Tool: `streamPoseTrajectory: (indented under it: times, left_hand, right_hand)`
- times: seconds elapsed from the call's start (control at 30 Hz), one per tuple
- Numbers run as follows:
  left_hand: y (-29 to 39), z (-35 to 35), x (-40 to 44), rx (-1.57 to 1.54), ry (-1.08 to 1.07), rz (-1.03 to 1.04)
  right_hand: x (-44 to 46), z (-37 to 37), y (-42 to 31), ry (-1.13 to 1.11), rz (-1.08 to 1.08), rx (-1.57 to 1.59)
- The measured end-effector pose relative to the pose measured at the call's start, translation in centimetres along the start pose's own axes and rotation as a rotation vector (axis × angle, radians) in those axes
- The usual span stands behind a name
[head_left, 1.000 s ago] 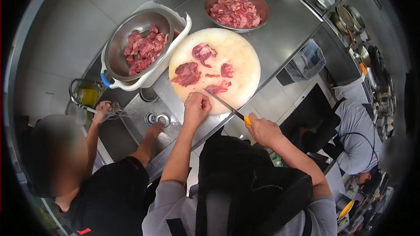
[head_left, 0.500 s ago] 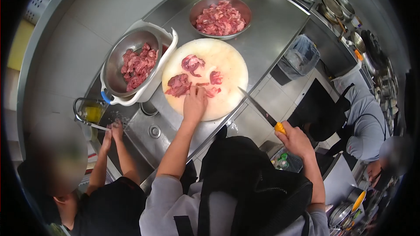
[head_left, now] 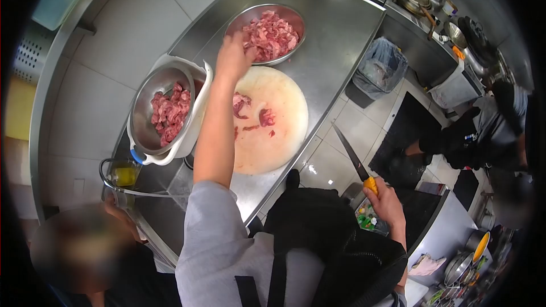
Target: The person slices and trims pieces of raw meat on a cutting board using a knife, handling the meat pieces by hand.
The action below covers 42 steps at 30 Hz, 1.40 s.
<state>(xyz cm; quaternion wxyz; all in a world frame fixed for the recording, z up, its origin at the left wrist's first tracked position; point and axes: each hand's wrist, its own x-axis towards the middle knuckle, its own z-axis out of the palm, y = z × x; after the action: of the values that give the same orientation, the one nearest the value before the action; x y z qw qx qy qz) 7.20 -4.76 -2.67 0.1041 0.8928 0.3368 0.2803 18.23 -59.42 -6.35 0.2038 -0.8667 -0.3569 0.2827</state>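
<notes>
My left hand reaches over the left rim of a steel bowl of cut meat; its fingers are partly spread at the meat, and nothing shows held in them. In my right hand is a knife by its yellow handle, blade pointing up and left, off the counter's edge. On the round cutting board lie a few meat pieces; my left forearm hides the board's left part.
A second steel bowl with meat rests on a white tub at left. Beyond are a sink with a running tap, a co-worker at lower left, a lined bin, and another person at right.
My left hand has moved from the meat on the board up to the far bowl. My right hand still has the knife, now a little lower. The right-hand co-worker has changed posture.
</notes>
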Motion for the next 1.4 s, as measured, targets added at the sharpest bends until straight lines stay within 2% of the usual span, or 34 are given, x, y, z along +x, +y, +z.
streamPoseTrajectory:
  times: [0.07, 0.1, 0.17, 0.2, 0.27, 0.3, 0.37, 0.4, 0.43, 0.5, 0.53, 0.6, 0.73, 0.83, 0.9, 0.93, 1.0, 1.03, 1.1, 1.13, 1.2, 1.3, 1.33, 1.4]
  left_hand:
    - [1.8, -0.2, -5.7, -0.326, -0.601, -0.313]
    - [-0.5, 3.8, -10.7, -0.082, -0.545, 0.006]
    - [0.4, 5.9, -18.6, -0.082, -0.355, 0.109]
    - [-0.4, 7.1, -19.2, -0.080, -0.357, 0.105]
    - [-1.8, 8.4, -20.4, -0.240, -0.150, -0.031]
    - [-1.8, 8.0, -20.4, -0.231, -0.141, -0.047]
    - [-1.5, 6.9, -19.4, -0.752, -0.216, -0.538]
    - [-1.6, 6.5, -19.3, -0.935, -0.210, -0.650]
    - [-1.6, 6.3, -19.4, -0.930, -0.204, -0.650]
    - [-1.4, 5.9, -19.7, -1.491, -0.026, -0.870]
    - [-1.5, 5.6, -19.9, -1.489, -0.023, -0.871]
    - [-1.4, 4.6, -20.0, -1.747, -0.019, -0.826]
    - [-0.8, 2.5, -19.6, -1.804, -0.025, -0.795]
    - [-1.5, 1.7, -19.7, -1.778, -0.065, -0.730]
    - [-1.5, 1.3, -19.4, -1.531, -0.077, -0.705]
    - [-1.1, 1.5, -19.1, -1.532, -0.079, -0.706]
    - [0.4, 2.7, -18.8, -0.886, -0.201, -0.445]
    - [0.1, 4.5, -18.8, -0.884, -0.194, -0.450]
    - [-1.5, 8.9, -19.2, -0.146, -0.063, 0.117]
    - [-1.2, 9.4, -19.0, -0.141, -0.053, 0.113]
    - [-0.7, 9.8, -19.7, -0.097, -0.315, 0.008]
    - [0.1, 6.7, -20.8, -0.100, -0.390, -0.114]
    - [-0.6, 6.4, -21.5, -0.102, -0.387, -0.114]
    - [-1.3, 5.6, -22.9, 0.091, -0.111, -0.064]
  right_hand:
    - [-0.1, 0.1, -0.1, 0.016, 0.016, 0.014]
    - [0.0, 0.2, -0.1, 0.010, -0.003, 0.015]
    - [0.4, 0.2, -0.2, 0.006, -0.022, 0.019]
    - [0.7, 0.2, -0.4, -0.005, -0.040, 0.027]
    - [1.2, 0.3, -0.7, -0.034, -0.066, 0.028]
    - [1.7, 0.4, -0.8, -0.046, -0.082, 0.039]
    - [2.8, 0.4, -1.5, -0.058, -0.117, 0.052]
    - [3.1, 0.2, -1.9, -0.062, -0.110, 0.044]
    - [3.3, 0.1, -2.2, -0.064, -0.099, 0.038]
    - [3.6, 0.0, -2.5, -0.078, -0.089, 0.074]
    - [3.7, 0.0, -2.6, -0.091, -0.072, 0.107]
    - [3.6, 0.1, -2.8, -0.087, -0.072, 0.097]
    - [3.6, 0.9, -2.5, -0.051, -0.138, 0.064]
    - [3.5, 1.0, -2.9, -0.045, -0.150, 0.078]
    - [3.7, 1.2, -2.8, -0.049, -0.143, 0.075]
    - [3.8, 1.3, -2.7, -0.056, -0.139, 0.072]
    - [4.1, 1.8, -2.1, -0.055, -0.129, 0.084]
    - [4.3, 2.0, -1.9, -0.053, -0.125, 0.097]
    - [4.4, 2.1, -2.2, -0.063, -0.124, 0.103]
    - [4.5, 2.0, -2.4, -0.064, -0.115, 0.108]
    - [4.4, 1.7, -2.9, -0.068, -0.104, 0.122]
    - [4.4, 1.8, -2.5, -0.059, -0.105, 0.143]
    - [4.6, 1.8, -2.4, -0.037, -0.113, 0.155]
    - [4.6, 1.4, -2.4, -0.040, -0.098, 0.130]
